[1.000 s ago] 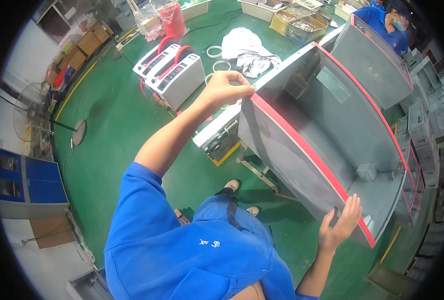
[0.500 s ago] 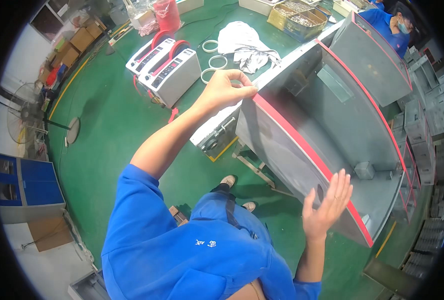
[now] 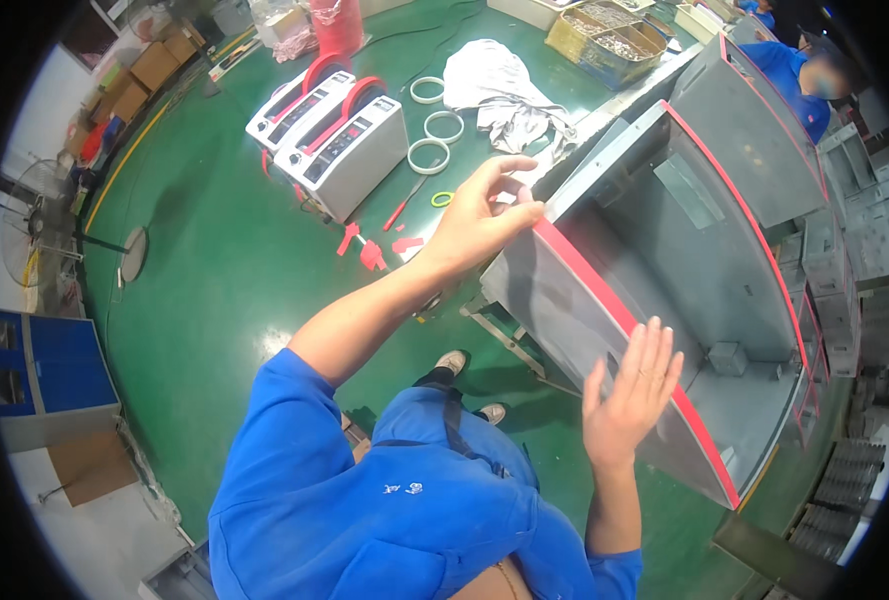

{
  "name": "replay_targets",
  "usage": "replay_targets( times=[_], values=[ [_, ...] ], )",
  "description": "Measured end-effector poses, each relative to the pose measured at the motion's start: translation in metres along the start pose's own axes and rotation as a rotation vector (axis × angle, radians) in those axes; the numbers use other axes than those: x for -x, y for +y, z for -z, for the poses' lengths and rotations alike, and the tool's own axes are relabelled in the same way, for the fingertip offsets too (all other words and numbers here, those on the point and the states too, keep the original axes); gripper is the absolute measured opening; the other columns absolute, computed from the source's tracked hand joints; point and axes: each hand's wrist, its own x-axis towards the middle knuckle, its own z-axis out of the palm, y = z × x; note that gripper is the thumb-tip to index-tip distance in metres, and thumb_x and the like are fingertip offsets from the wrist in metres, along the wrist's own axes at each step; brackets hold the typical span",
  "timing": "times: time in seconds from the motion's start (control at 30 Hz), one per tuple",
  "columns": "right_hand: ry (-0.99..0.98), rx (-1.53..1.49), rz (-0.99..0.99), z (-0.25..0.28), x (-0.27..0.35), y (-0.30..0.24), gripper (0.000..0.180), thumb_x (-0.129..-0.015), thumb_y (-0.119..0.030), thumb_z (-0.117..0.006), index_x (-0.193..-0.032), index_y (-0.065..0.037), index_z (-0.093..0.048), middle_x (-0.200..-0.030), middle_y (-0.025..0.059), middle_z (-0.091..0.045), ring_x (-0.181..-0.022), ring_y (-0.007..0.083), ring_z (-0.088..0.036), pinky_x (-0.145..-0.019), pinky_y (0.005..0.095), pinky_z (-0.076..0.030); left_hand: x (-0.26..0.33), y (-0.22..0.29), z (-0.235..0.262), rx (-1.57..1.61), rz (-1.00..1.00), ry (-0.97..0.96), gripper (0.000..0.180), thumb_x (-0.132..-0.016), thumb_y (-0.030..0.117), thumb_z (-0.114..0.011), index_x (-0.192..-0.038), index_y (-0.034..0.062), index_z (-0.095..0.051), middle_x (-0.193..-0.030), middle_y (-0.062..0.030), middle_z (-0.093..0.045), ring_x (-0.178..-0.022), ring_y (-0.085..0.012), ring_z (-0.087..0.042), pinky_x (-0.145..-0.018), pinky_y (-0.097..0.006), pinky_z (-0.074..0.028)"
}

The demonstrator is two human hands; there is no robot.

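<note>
Hands working the red edge strip on a grey metal housing

Nearest, the right hand (image 3: 629,395) is hovering flat, fingers spread apart, beside the red edge strip (image 3: 614,305) of the grey metal housing (image 3: 684,260). Farther left, the left hand (image 3: 479,215) is pinching together on the strip's far end at the housing corner. Risk: uneven pressing is likely to leave the strip wrinkled or lifted. Beyond, two white tape dispensers (image 3: 339,135) are standing on the green floor (image 3: 214,270).

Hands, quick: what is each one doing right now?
Left hand: pinching the red strip at the grey panel's corner.
Right hand: open, holding nothing.
</note>
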Motion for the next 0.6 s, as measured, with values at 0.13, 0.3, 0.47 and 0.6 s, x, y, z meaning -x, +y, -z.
replay_targets(
  times=[0.13, 0.3, 0.47, 0.6],
  values=[
    [0.005, -0.079, 0.057, -0.015, -0.039, -0.035, 0.042, -0.078, -0.012, -0.054, -0.117, 0.004, -0.047, -0.123, 0.0189, -0.046, -0.116, 0.0315, -0.043, -0.097, 0.0472, -0.031, -0.003, -0.022, 0.022, 0.168, 0.111, 0.066, 0.033, -0.082, 0.012, -0.055, -0.113, 0.0040, -0.047, -0.083, -0.0041, -0.053, -0.053, -0.0045, -0.043, -0.045, -0.017, -0.033],
    [0.093, -0.173, 0.070, -0.046, -0.079, -0.072, 0.035, -0.079, -0.009, -0.049, -0.111, 0.005, -0.049, -0.118, 0.0191, -0.050, -0.114, 0.0302, -0.046, -0.097, 0.0426, -0.034, -0.001, -0.030, 0.018, 0.068, -0.065, 0.046, 0.027, -0.084, 0.008, -0.054, -0.110, 0.0013, -0.050, -0.083, -0.0027, -0.053, -0.057, -0.0042, -0.044, -0.044, -0.016, -0.031],
    [0.139, -0.277, 0.002, -0.042, -0.063, -0.063, 0.043, -0.074, -0.013, -0.052, -0.113, 0.006, -0.048, -0.120, 0.0196, -0.048, -0.115, 0.0301, -0.044, -0.098, 0.0428, -0.032, -0.004, -0.019, 0.015, -0.452, -0.529, -0.056, 0.020, -0.086, 0.002, -0.047, -0.103, -0.0027, -0.056, -0.102, -0.0101, -0.057, -0.095, -0.0168, -0.053, -0.084, -0.029, -0.041],
    [0.161, -0.031, -0.080, -0.009, -0.002, -0.010, 0.046, -0.076, -0.022, -0.056, -0.113, 0.005, -0.050, -0.119, 0.0185, -0.050, -0.112, 0.0295, -0.048, -0.097, 0.0400, -0.035, -0.022, -0.012, 0.004, -0.436, -0.632, -0.231, 0.025, -0.086, 0.005, -0.041, -0.105, -0.0051, -0.055, -0.105, -0.0140, -0.056, -0.103, -0.0229, -0.051, -0.093, -0.034, -0.035]
  ],
)
